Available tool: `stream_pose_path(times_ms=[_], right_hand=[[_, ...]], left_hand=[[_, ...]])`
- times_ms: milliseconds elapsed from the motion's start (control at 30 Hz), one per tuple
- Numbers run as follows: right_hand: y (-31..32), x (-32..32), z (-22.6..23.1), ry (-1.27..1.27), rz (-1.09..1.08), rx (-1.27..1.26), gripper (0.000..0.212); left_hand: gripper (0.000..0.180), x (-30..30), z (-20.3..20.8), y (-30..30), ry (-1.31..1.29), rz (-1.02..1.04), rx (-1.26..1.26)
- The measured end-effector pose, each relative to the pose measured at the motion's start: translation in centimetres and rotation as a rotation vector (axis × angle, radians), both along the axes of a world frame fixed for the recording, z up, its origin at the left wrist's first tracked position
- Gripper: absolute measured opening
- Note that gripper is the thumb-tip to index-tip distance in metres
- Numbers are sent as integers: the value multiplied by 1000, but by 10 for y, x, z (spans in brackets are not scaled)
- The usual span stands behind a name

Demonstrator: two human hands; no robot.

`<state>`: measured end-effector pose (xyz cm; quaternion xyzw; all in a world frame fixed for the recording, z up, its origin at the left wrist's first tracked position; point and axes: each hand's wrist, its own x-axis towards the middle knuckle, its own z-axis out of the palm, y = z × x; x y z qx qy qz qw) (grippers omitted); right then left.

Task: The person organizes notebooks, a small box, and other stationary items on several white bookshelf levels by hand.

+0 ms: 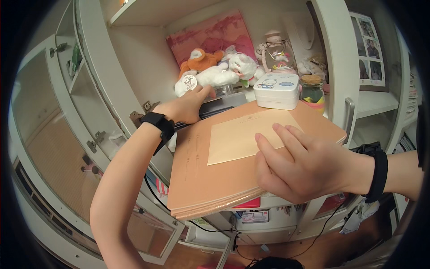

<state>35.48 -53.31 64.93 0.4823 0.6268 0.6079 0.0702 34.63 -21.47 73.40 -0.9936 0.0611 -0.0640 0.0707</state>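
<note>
White cabinet in the room, plush toys at the back, tan folder stack jutting out front, cream card on top. Left hand is by the white plush, fingertips partly hidden; can't tell if gripping. Right hand covers the card's right corner, fingers half-curled and bunched over it; from here, can't tell whether they pinch it.

We have our left hand just beside the white plush and our half-curled right hand at the envelope on the folders. Behind sit a white box and a corked jar.
</note>
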Motion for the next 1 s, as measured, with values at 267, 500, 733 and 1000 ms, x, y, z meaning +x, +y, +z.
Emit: stream_pose_path(times_ms=[267,500,733,1000], right_hand=[[-8,10,1,-15,144,54,22],[-14,3,5,109,80,65,18],[-12,5,-2,135,50,-3,15],[-15,2,-8,140,41,36,15]], left_hand=[[99,-24,22,-17,141,66,-38],[77,-8,-2,-21,-17,-17,106],[82,1,48,-88,-63,-79,-206],[96,46,25,-154,209,-84,-414]])
